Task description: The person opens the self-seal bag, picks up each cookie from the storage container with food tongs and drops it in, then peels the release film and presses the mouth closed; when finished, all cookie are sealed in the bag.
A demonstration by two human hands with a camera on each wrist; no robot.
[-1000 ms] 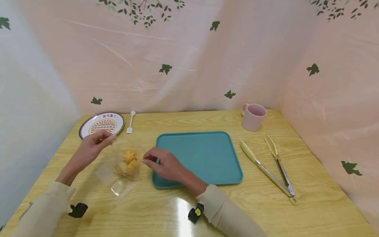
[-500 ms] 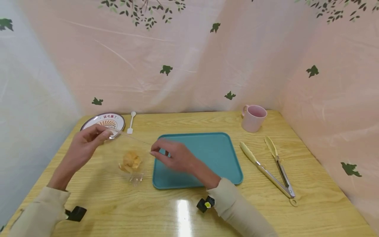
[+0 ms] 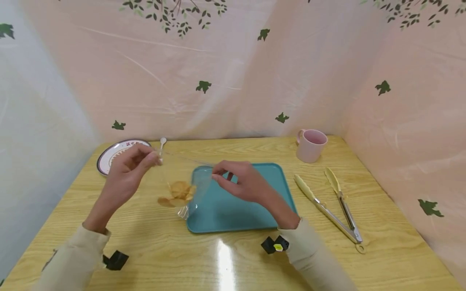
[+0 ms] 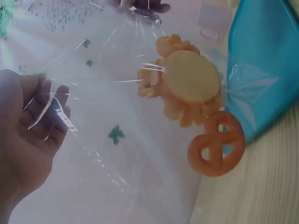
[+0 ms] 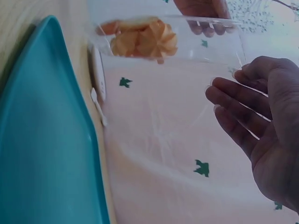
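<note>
Between my two hands hangs a clear plastic bag [image 3: 187,212], raised over the table and the left edge of a teal tray [image 3: 251,216]. My left hand [image 3: 127,169] pinches its upper left edge between thumb and finger; my right hand [image 3: 242,180] pinches the upper right edge. Orange-yellow biscuits [image 3: 180,190] lie low in the bag. In the left wrist view they show as a pretzel-shaped biscuit [image 4: 216,142], a pale round biscuit [image 4: 192,77] and ruffled orange pieces behind it. A swirled biscuit [image 5: 156,39] faces the right wrist camera.
A patterned plate [image 3: 106,161] stands at the back left, partly behind my left hand, beside a small white spoon [image 3: 163,141]. At the back right is a pink mug [image 3: 311,147]. Spread tongs [image 3: 336,219] with yellow tips lie right of the tray. A cloth backdrop encloses the table.
Both hands have risen and moved right, drawing the bag from the left of the table toward the tray. The biscuits have shifted within it. Tray, mug and tongs stay in place.
</note>
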